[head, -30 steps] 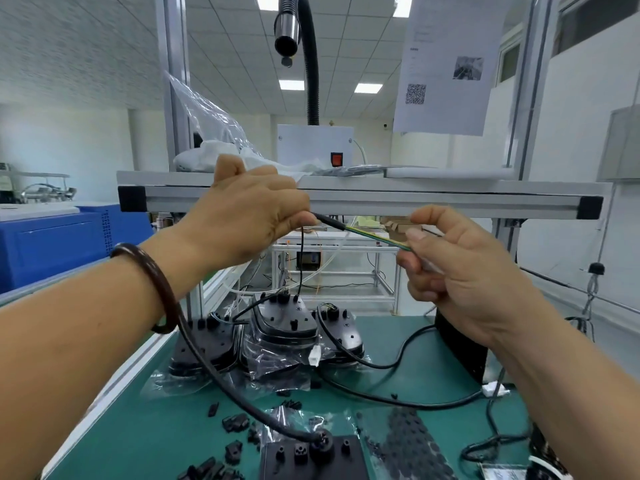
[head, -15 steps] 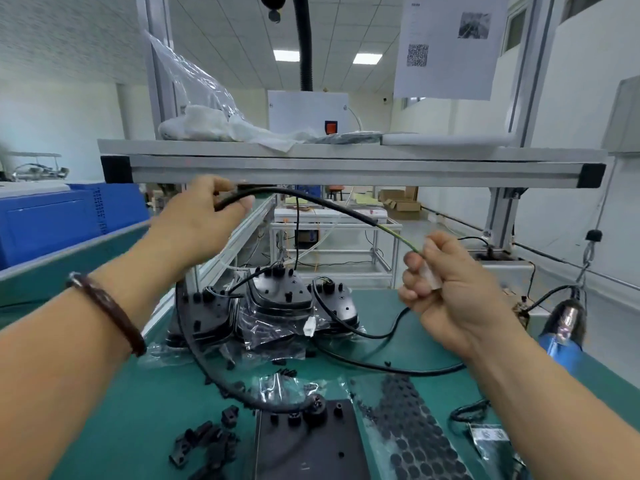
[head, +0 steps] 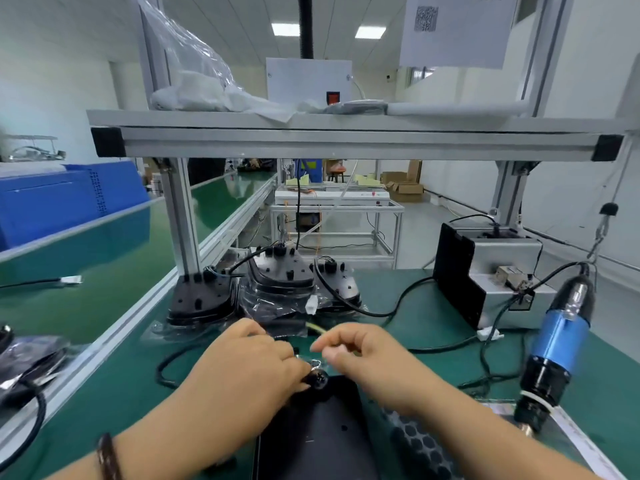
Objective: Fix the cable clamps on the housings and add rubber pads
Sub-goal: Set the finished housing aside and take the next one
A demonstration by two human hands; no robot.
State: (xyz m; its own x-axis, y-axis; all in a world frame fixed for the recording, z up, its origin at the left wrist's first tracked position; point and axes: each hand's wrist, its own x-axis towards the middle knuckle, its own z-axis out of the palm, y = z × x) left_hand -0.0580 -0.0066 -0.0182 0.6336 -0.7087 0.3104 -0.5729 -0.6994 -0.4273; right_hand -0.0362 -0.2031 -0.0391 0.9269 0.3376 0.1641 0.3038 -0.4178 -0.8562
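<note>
A black housing (head: 318, 434) lies flat on the green mat in front of me, with a round black cable fitting (head: 317, 379) at its far end. My left hand (head: 249, 365) lies over the cable beside that fitting, fingers curled down on it. My right hand (head: 353, 351) pinches the thin yellow-green wire end (head: 317, 329) of the cable just above the fitting. The black cable (head: 173, 368) loops away to the left on the mat. A sheet of round black rubber pads (head: 419, 445) lies right of the housing.
Three more black housings (head: 284, 282) in clear bags stand at the back of the mat, cables trailing. A blue electric screwdriver (head: 550, 351) hangs at the right. A grey feeder box (head: 491, 271) sits behind it. An aluminium shelf rail (head: 346, 143) crosses overhead.
Both hands came down from shelf height to the mat with the cable. The left hand now covers the cable at the housing's fitting, and the right hand holds the wire end close by.
</note>
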